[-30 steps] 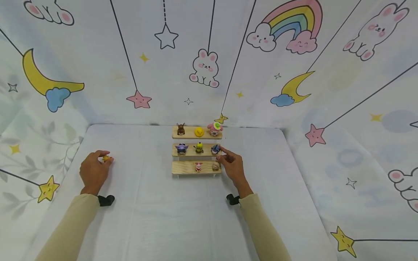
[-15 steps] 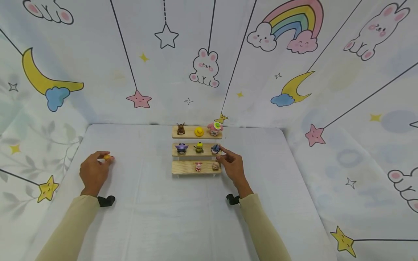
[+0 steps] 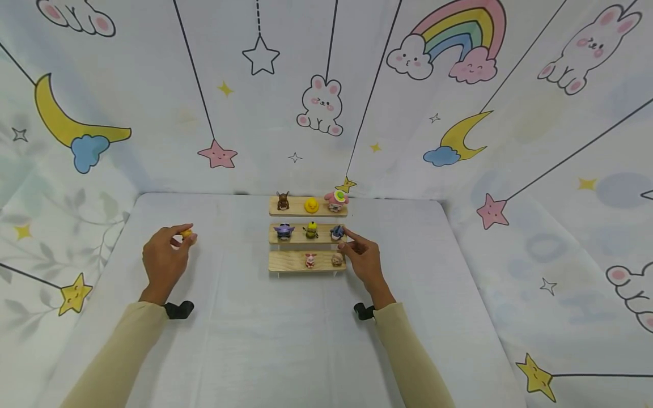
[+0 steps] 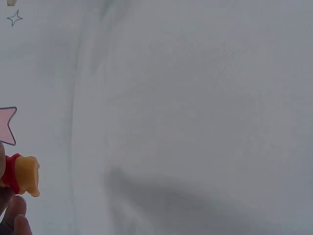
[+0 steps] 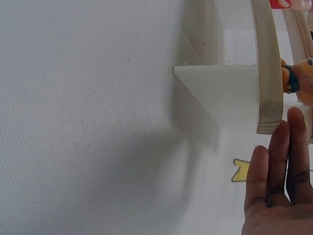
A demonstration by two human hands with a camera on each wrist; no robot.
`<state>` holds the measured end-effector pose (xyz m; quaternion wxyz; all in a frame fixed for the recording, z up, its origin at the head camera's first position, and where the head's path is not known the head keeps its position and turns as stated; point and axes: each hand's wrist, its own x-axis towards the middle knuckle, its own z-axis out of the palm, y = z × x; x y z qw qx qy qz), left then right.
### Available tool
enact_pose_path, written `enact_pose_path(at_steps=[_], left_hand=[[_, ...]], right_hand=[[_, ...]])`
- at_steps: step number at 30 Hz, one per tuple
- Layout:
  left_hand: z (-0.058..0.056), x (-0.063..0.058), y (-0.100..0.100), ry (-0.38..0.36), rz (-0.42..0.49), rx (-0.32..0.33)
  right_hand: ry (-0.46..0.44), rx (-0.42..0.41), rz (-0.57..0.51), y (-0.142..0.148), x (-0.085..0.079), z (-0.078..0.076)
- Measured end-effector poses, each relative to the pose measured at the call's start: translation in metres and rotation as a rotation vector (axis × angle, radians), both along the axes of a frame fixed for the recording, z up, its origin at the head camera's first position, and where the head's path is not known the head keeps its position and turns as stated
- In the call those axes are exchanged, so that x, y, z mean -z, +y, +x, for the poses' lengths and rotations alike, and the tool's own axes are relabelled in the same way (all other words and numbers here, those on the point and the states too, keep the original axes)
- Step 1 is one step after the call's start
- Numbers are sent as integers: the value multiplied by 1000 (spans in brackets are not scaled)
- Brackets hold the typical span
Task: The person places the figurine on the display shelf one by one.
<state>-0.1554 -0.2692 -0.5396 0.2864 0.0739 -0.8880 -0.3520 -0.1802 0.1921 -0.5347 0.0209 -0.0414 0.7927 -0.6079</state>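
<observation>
My left hand [image 3: 165, 258] pinches a small yellow figurine [image 3: 186, 233] between thumb and index finger, above the left part of the table. In the left wrist view the bear-like figurine [image 4: 28, 174] shows a yellow head and a red top. My right hand [image 3: 364, 260] is at the right end of a three-tier wooden display shelf [image 3: 288, 262], index finger and thumb about the end of the middle tier, beside a blue figurine [image 3: 336, 232]. Its other fingers [image 5: 278, 164] extend straight beside the lowest plank; thumb and index finger are hidden in the right wrist view.
Brown, yellow and pink figurines stand on the top tier. A purple figurine [image 3: 284, 231] and a green-yellow one [image 3: 312, 230] share the middle tier. The bottom tier bears a pink-white figurine [image 3: 309, 260] and a tan one [image 3: 337, 259]. White printed cloth [image 3: 260, 113] surrounds the table.
My left hand has moved to the right and slightly away from me, carrying the yellow figurine. My right hand has stayed at the shelf's right end.
</observation>
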Motion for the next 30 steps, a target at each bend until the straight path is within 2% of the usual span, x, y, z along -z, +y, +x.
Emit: enact_pose_path(at_steps=[4, 12, 19, 30], left_hand=[[-3, -10, 12, 34, 7, 36], [-7, -38, 36, 86, 32, 108], [-8, -53, 54, 116, 43, 161], [-5, -64, 74, 56, 1, 208]], right_hand=[[4, 20, -6, 1, 13, -4], [36, 28, 5, 1, 14, -3], [43, 33, 10, 2, 15, -4], [39, 47, 30, 1, 15, -3]])
